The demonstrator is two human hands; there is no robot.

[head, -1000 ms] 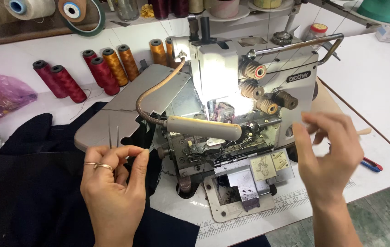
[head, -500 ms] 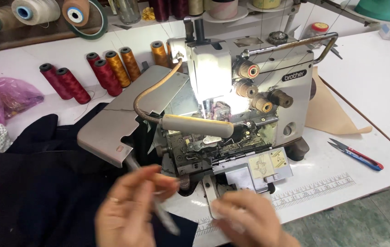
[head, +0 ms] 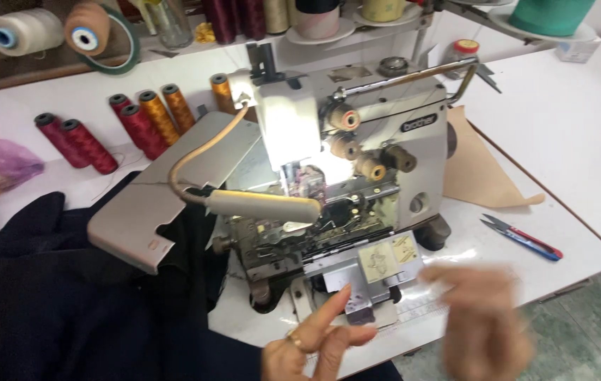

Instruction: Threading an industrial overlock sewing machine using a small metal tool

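**Sitting at the big sewing machine with both hands up front**

Filling the middle of the frame is a grey overlock sewing machine on a white table. Its front cover is swung open, so the shiny metal parts inside can be seen, and its little lamp shines down on them. Dark cloth lies in a big heap at the lower left, tucked under the machine's flat grey side plate, close by for sewing.

Thread spools, red and gold, stand in a row at the upper left, easy to reach. A tan paper piece pokes out from behind the machine on the right.

The right hand is at the lower right, just in front of the machine. It is too blurry to tell how open it is or if it holds anything. The left hand is at the bottom middle, fingers spread, one pointing up at the machine's front plate. It wears rings and holds nothing I can see.

Small thread snips with red and blue handles lie on the table at the right.
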